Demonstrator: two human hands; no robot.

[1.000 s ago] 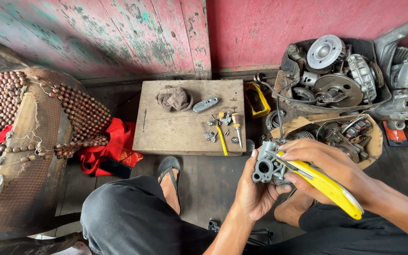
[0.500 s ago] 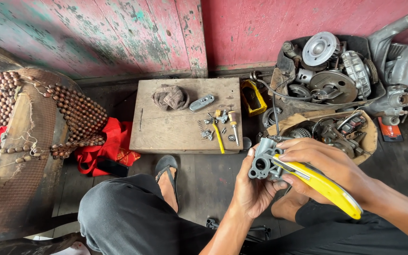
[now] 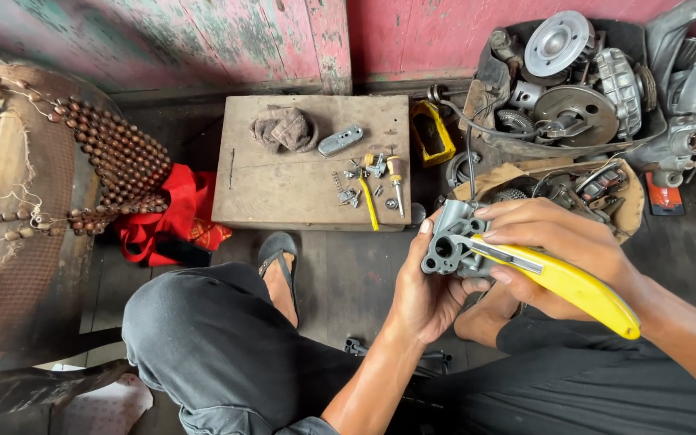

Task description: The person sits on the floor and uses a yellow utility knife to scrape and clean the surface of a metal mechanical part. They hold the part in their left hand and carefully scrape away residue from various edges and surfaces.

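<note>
At nine o'clock, at the far edge of the view, a beaded seat cover drapes over a worn frame that the picture cuts off, with a red cloth bunched on the floor just beside it. Toward twelve o'clock a low wooden board carries a crumpled grey rag, a small oval metal cover and a scatter of springs and screws too small to tell apart, plus a yellow-handled screwdriver. Below, a sandalled foot pokes out past a dark trouser knee. Just right of centre, the left hand cups a grey metal casting from beneath, fingers curled up around it so its underside is hidden. The right hand closes over a yellow utility knife, whose tip meets the casting; the blade is hard to make out under the fingers. At two o'clock a dark tray holds engine parts, round discs and housings heaped together, and more grey castings run off the right edge.
</note>
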